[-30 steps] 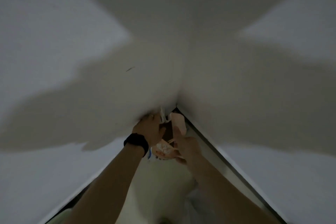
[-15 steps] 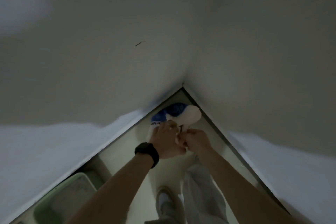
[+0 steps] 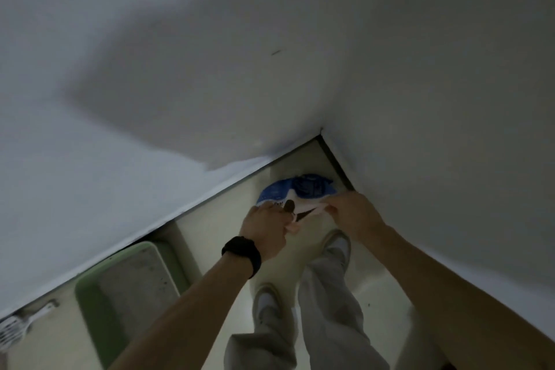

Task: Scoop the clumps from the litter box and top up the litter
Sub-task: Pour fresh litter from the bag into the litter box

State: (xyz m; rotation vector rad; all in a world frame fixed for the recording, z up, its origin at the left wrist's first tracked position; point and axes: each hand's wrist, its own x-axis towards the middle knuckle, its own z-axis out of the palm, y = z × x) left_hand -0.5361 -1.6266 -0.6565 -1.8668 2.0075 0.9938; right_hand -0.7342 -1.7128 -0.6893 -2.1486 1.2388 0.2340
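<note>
White walls (image 3: 210,69) meet at a corner — pale floor (image 3: 228,219), grey trousers (image 3: 327,309), light shoes (image 3: 338,242).

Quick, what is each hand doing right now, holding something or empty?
Left hand: closed, gripping the top edge of the blue and white bag.
Right hand: closed, pinching the same bag's top edge on the other side.
</note>
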